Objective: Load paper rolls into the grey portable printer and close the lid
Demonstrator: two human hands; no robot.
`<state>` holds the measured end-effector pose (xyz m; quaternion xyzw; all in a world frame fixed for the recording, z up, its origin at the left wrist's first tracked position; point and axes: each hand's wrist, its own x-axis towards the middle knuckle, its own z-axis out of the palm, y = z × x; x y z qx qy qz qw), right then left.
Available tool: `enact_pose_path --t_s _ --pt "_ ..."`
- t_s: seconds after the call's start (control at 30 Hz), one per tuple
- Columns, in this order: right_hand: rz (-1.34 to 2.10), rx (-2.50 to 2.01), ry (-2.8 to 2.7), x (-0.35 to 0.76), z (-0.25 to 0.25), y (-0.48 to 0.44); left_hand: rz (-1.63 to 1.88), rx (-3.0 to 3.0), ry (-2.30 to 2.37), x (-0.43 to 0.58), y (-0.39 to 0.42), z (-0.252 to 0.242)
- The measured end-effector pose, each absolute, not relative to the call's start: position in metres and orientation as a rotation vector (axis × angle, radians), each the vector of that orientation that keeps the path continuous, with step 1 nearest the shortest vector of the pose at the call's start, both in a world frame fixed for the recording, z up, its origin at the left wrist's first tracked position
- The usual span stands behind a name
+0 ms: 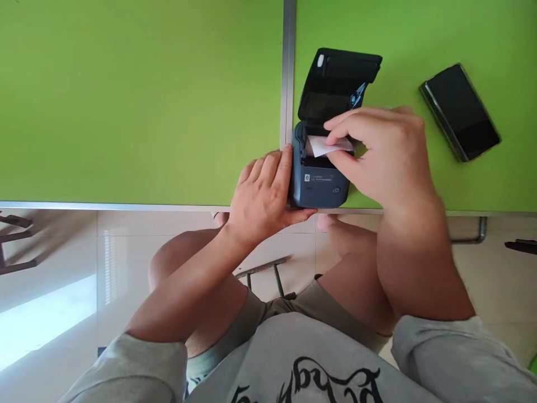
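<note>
A small dark blue label printer (321,187) sits near the table's front edge, its black lid (339,84) raised and tipped back. My left hand (264,193) steadies the printer, with the fingers along its left side and the thumb across its front. Above the paper compartment, my right hand (377,148) is closed in a pinch on the end of a white paper roll (323,146). The paper end is lifted a little, and most of the roll is hidden inside the printer and behind my fingers.
A black phone-like device (461,112) lies tilted on the green table (146,101), right of the printer. A metal seam (287,73) divides the tabletop just left of the printer. Below the front edge are my legs and a metal stool bar (264,267).
</note>
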<state>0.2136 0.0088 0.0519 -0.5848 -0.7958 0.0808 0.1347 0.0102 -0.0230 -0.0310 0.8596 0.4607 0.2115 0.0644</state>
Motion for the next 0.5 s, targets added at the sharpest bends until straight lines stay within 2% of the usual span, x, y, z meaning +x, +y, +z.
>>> enact_pose_path --t_s 0.2,0.33,0.43,0.5 --pt "0.223 -1.648 -2.395 0.207 0.073 -0.003 0.720 2.584 1.338 0.009 -0.025 -0.030" --pt "0.384 -1.532 -2.521 0.212 0.080 -0.009 0.715 2.610 1.297 0.007 -0.026 -0.029" --pt "0.466 -1.443 -2.374 0.219 0.079 -0.008 0.695 2.618 1.293 0.006 -0.026 -0.030" --pt "0.308 -1.448 -2.165 0.223 0.075 -0.006 0.705 2.628 1.284 0.005 -0.025 -0.031"
